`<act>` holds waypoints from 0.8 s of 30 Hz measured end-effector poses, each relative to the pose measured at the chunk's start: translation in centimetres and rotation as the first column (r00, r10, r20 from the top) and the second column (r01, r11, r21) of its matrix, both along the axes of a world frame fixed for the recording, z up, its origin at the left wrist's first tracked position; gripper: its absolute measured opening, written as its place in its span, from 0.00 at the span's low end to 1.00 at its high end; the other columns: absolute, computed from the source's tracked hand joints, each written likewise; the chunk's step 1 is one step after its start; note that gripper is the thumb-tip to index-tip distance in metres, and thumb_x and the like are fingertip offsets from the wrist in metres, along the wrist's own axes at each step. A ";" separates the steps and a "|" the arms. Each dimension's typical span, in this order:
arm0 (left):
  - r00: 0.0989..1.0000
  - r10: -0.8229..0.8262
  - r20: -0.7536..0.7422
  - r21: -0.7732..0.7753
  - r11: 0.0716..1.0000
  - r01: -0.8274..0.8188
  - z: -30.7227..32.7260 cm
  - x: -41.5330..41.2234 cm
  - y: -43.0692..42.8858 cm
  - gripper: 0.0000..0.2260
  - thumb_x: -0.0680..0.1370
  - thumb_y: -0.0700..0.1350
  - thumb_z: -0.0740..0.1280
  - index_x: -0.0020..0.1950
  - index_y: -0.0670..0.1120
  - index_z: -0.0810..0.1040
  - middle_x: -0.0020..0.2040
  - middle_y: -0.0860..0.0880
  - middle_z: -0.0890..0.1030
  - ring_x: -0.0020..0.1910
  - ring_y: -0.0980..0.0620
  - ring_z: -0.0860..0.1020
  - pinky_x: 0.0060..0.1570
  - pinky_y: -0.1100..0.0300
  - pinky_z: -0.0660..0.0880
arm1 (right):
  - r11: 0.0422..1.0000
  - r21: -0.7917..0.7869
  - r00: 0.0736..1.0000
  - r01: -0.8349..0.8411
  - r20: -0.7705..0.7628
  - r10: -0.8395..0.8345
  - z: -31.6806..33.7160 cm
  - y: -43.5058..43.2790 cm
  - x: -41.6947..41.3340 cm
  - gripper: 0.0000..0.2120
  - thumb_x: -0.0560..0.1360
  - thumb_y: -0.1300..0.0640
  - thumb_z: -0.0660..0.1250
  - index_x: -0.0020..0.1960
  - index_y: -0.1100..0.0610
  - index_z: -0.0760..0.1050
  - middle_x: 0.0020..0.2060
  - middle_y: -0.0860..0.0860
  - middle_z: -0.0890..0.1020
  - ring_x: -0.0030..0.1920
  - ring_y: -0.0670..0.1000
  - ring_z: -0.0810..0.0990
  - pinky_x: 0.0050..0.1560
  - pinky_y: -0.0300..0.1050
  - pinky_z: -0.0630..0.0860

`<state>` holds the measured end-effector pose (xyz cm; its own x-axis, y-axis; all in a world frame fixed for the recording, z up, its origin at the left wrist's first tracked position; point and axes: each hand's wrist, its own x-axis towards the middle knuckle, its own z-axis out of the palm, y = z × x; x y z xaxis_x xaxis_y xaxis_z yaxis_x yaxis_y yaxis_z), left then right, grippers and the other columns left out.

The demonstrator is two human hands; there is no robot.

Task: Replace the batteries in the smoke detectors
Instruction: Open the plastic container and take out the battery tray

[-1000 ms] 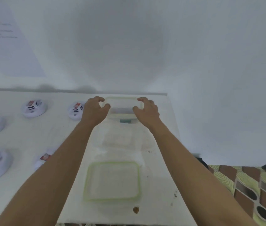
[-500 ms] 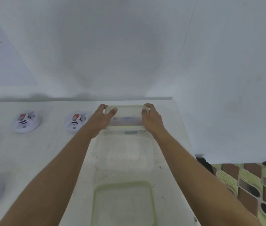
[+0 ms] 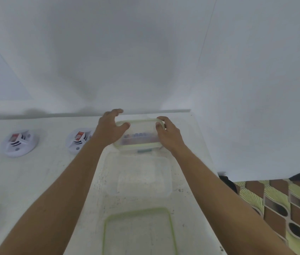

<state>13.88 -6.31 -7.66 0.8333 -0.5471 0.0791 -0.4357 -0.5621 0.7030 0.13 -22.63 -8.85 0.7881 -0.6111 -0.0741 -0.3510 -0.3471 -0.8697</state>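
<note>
- The step in hand looks like opening the lidded box point(image 3: 139, 139) at the far end of the table point(image 3: 35, 181), against the wall. Small blue-tipped shapes show through its side, probably the batteries point(image 3: 136, 135).
- The left hand point(image 3: 109, 128) straddles the box's left end. Its thumb presses on the green-rimmed lid point(image 3: 140, 123) and its fingers curve over the far corner; whether those fingers touch the back edge cannot be told.
- The right hand point(image 3: 167, 133) grips the right end, fingers curled over the far corner of the lid and thumb on the near side.
- A teal clasp point(image 3: 144, 151) sits on the near side of the box. It likely has to be flipped free before the lid will lift, so prying at the corners alone may only flex the plastic.
- To do it well, one hand should pin the box down while the other peels the lid up from one corner. The box should stay level so the batteries do not roll out.
- An empty clear tub point(image 3: 140, 173) and a loose lid point(image 3: 138, 232) lie nearer the person, so there is room beside them to set this lid down.
- Two smoke detectors point(image 3: 19, 143) point(image 3: 79, 139) lie to the left on the table, apart from the box.
- Each detector carries a red sticker point(image 3: 15, 138) point(image 3: 79, 135), but the print is too blurred to read. No brand shows on the box.
</note>
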 end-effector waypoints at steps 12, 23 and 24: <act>0.998 0.022 -0.051 0.269 0.963 -0.008 -0.1 -0.4 -2.9 0.35 0.72 0.71 0.65 0.69 0.48 0.71 0.60 0.46 0.80 0.62 0.44 0.76 0.58 0.51 0.72 | 0.988 0.125 0.993 0.091 0.065 -0.099 0.4 -0.2 1.3 0.23 0.84 0.51 0.58 0.78 0.51 0.62 0.75 0.53 0.66 0.72 0.54 0.69 0.65 0.44 0.65; 0.952 -0.191 -0.240 0.059 0.976 0.211 0.2 -0.4 -4.4 0.22 0.81 0.60 0.58 0.73 0.52 0.66 0.57 0.49 0.74 0.56 0.50 0.73 0.55 0.57 0.67 | 0.989 0.122 0.996 0.080 0.034 -0.085 -0.7 0.3 1.8 0.21 0.85 0.50 0.56 0.75 0.54 0.61 0.67 0.55 0.73 0.60 0.53 0.74 0.54 0.43 0.68; 0.946 -0.203 -0.254 0.045 0.974 0.221 0.2 -0.2 -4.5 0.22 0.81 0.61 0.58 0.73 0.53 0.67 0.58 0.50 0.74 0.57 0.50 0.73 0.55 0.56 0.68 | 0.991 0.114 0.997 0.066 0.030 -0.070 -0.7 0.2 1.8 0.20 0.85 0.49 0.56 0.74 0.54 0.61 0.66 0.55 0.74 0.58 0.52 0.75 0.53 0.43 0.68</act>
<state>13.64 -10.85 -7.43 0.6859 -0.7099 -0.1598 -0.3686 -0.5284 0.7648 1.92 -22.41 -9.50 0.7482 -0.6526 -0.1197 -0.3403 -0.2226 -0.9136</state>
